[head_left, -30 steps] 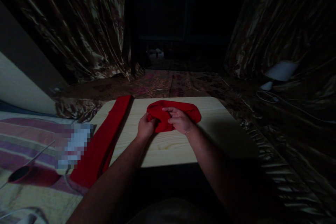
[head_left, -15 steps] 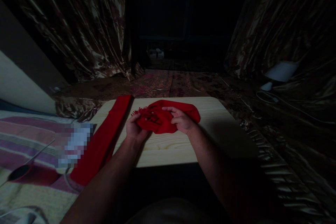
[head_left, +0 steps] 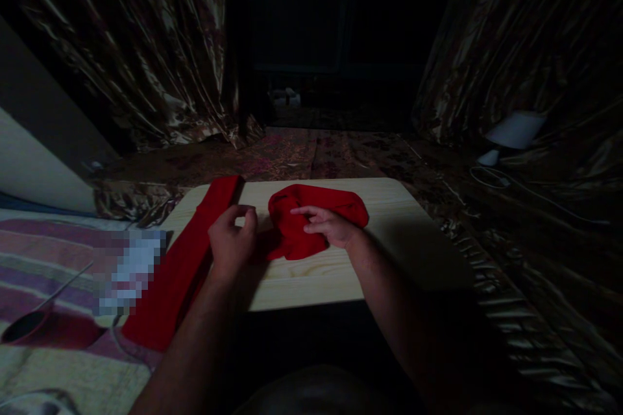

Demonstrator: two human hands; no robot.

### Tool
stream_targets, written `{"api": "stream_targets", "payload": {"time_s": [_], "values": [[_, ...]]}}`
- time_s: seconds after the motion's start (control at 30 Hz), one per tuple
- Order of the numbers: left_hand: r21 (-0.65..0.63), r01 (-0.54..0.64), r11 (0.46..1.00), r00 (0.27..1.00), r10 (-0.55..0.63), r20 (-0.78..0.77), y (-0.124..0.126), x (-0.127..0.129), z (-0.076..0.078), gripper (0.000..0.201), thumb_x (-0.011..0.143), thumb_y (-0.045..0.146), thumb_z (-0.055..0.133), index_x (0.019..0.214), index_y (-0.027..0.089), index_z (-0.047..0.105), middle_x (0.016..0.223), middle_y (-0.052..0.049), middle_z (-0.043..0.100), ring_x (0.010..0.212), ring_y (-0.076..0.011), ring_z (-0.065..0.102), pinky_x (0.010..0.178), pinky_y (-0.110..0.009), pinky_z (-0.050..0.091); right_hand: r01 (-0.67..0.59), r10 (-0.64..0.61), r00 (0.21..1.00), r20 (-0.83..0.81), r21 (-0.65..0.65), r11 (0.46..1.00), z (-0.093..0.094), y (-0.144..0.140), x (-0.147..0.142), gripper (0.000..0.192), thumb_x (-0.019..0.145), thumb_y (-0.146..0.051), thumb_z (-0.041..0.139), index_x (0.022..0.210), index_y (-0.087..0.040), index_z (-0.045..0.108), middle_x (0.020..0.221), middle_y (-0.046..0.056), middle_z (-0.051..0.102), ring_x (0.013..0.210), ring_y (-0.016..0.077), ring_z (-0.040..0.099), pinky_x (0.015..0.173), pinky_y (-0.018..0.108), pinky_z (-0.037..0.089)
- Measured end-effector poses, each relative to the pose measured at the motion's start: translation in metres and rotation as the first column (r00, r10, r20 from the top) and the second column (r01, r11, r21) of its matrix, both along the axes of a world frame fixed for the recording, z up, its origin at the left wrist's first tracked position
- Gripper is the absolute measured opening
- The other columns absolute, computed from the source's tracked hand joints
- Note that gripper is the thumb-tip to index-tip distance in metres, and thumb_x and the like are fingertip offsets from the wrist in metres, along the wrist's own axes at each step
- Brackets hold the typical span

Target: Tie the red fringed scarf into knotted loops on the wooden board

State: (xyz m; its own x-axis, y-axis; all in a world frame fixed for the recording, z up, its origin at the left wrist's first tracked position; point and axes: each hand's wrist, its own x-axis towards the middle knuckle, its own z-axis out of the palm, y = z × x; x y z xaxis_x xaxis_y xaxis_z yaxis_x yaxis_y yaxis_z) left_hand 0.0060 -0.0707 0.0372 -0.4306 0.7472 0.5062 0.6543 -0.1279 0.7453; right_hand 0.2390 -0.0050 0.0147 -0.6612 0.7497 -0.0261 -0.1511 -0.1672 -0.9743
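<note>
A red cloth piece (head_left: pixel 304 237), bunched and partly folded over itself, lies on the pale wooden table (head_left: pixel 302 282). One flap of it runs left, and its end is hidden behind my left hand (head_left: pixel 231 237). That hand is raised, thumb and index finger curled together in a ring; whether anything is pinched there cannot be made out. My right hand (head_left: pixel 328 225) rests on the bunched cloth, index finger stretched out. Left of both hands, a long folded strip of red fabric (head_left: pixel 180 266) lies across the table's left side and over its near edge.
To the left is a striped bedcover (head_left: pixel 43 256) with a red cup-like object (head_left: pixel 53 331), cables and a blurred-out patch. A white lamp (head_left: pixel 518 130) with its cord stands at the right. Patterned curtains (head_left: pixel 189 78) hang behind, and the room is dim.
My left hand has come off the fringed end, moved left and curled its fingers. A flap of the red cloth now extends leftward, and the fringe no longer shows.
</note>
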Motion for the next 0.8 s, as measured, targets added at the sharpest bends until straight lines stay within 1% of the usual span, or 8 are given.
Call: {"api": "stream_targets", "payload": {"time_s": [0.03, 0.1, 0.2, 0.43, 0.53, 0.63, 0.73, 0.8], "values": [[-0.136, 0.104, 0.985, 0.988, -0.118, -0.099, -0.002, 0.002, 0.002, 0.023, 0.084, 0.037, 0.057, 0.09, 0.021, 0.073, 0.092, -0.007, 0.075, 0.08, -0.0212, 0.067, 0.074, -0.029, 0.048, -0.006, 0.006, 1.0, 0.005, 0.008, 1.0, 0.001, -0.001, 0.0, 0.06, 0.066, -0.019, 0.079, 0.124, -0.024, 0.068, 0.097, 0.002, 0.073, 0.089, 0.0167, 0.067, 0.087, 0.031, 0.051], [-0.413, 0.261, 0.873, 0.899, -0.375, -0.224, -0.002, 0.008, 0.003, 0.02, 0.082, 0.036, 0.06, 0.089, 0.024, 0.074, 0.092, -0.008, 0.076, 0.079, -0.0237, 0.068, 0.071, -0.029, 0.046, 0.005, -0.005, 1.0, -0.001, 0.038, 0.999, 0.003, -0.002, -0.001, 0.059, 0.063, -0.016, 0.079, 0.12, -0.025, 0.069, 0.107, 0.002, 0.073, 0.099, 0.0182, 0.065, 0.092, 0.033, 0.05], [-0.589, 0.287, 0.755, 0.778, -0.543, -0.317, 0.003, 0.013, 0.001, 0.017, 0.079, 0.038, 0.063, 0.085, 0.025, 0.072, 0.089, -0.01, 0.075, 0.078, -0.0258, 0.068, 0.066, -0.03, 0.043, 0.036, -0.038, 0.999, 0.014, 0.107, 0.994, 0.002, -0.001, -0.001, 0.056, 0.06, -0.012, 0.077, 0.114, -0.027, 0.072, 0.124, 0.002, 0.068, 0.119, 0.0209, 0.057, 0.102, 0.036, 0.046], [-0.564, -0.164, 0.809, 0.837, -0.188, -0.514, -0.005, -0.018, -0.003, 0.024, 0.085, 0.038, 0.053, 0.085, 0.021, 0.07, 0.076, -0.016, 0.071, 0.066, -0.0289, 0.067, 0.061, -0.033, 0.044, 0.053, -0.058, 0.998, 0.033, 0.138, 0.989, -0.008, 0.007, 0.0, 0.049, 0.059, -0.011, 0.072, 0.106, -0.025, 0.074, 0.115, 0.0, 0.069, 0.115, 0.0203, 0.056, 0.102, 0.034, 0.043], [-0.456, -0.194, 0.869, 0.844, -0.089, -0.528, -0.015, -0.027, 0.003, 0.024, 0.085, 0.033, 0.052, 0.093, 0.021, 0.072, 0.087, -0.017, 0.073, 0.076, -0.0322, 0.068, 0.067, -0.037, 0.048, 0.064, -0.07, 0.996, 0.05, 0.126, 0.99, -0.008, 0.007, -0.001, 0.048, 0.059, -0.011, 0.071, 0.105, -0.025, 0.074, 0.111, 0.001, 0.069, 0.111, 0.0197, 0.057, 0.098, 0.033, 0.045], [-0.371, 0.025, 0.928, 0.845, -0.218, -0.488, -0.018, -0.016, 0.01, 0.02, 0.083, 0.031, 0.056, 0.091, 0.023, 0.072, 0.102, -0.014, 0.073, 0.091, -0.0311, 0.067, 0.08, -0.037, 0.049, 0.054, -0.06, 0.997, 0.056, 0.109, 0.993, -0.004, 0.004, -0.001, 0.055, 0.058, -0.01, 0.072, 0.111, -0.025, 0.073, 0.117, 0.002, 0.068, 0.115, 0.0207, 0.057, 0.099, 0.034, 0.045], [-0.53, 0.318, 0.787, 0.76, -0.545, -0.355, -0.015, 0.003, 0.008, 0.016, 0.08, 0.035, 0.062, 0.09, 0.025, 0.07, 0.1, -0.01, 0.073, 0.09, -0.0276, 0.067, 0.081, -0.033, 0.047, 0.04, -0.046, 0.998, 0.054, 0.098, 0.994, 0.0, 0.001, 0.0, 0.064, 0.056, -0.008, 0.075, 0.116, -0.027, 0.071, 0.13, 0.003, 0.064, 0.128, 0.0223, 0.052, 0.103, 0.035, 0.044], [-0.583, 0.346, 0.736, 0.735, -0.598, -0.319, -0.012, 0.013, 0.002, 0.023, 0.075, 0.036, 0.068, 0.094, 0.024, 0.068, 0.098, -0.011, 0.072, 0.092, -0.029, 0.066, 0.08, -0.034, 0.046, 0.041, -0.048, 0.997, 0.062, 0.103, 0.994, 0.001, 0.001, 0.0, 0.066, 0.056, -0.008, 0.077, 0.119, -0.028, 0.07, 0.133, 0.003, 0.063, 0.13, 0.0229, 0.05, 0.104, 0.035, 0.044]]}}
